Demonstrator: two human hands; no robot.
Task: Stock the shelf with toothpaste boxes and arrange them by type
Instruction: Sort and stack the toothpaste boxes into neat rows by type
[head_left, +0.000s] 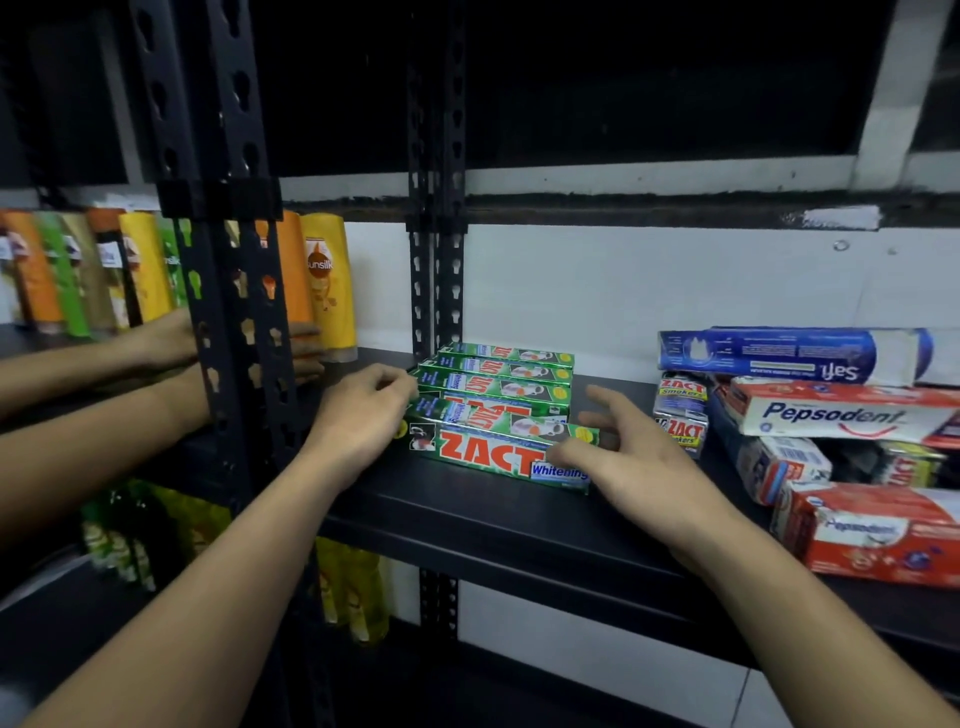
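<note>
**Green boxes squared between two hands**

Here the Zact boxes (498, 410) lie between the hands on the black shelf (467, 525), long axis running left to right, stacked and stepped back toward the wall. The left hand (358, 410) curls loosely against their left ends, fingers touching the cardboard but gripping nothing. The right hand (631, 462) is spread open, fingers resting on the right part of the front box, over the "Whitening" label; it holds nothing either. Both hands are equally near, one at each end, so the next move looks like a squeeze inward to line the ends up.

To the right of the right hand sits an unsorted heap: Zact Smokers boxes (680, 413) just beside it, then Pepsodent boxes (847, 413) and a blue box (789, 356) on top, lying at mixed angles. These probably still need sorting by type. Nothing stands between the hands and the green stack. Left of the left hand, the frame post (228, 312) is close, and behind it Sunsilk bottles (324, 286), where another person's hands are working
</note>
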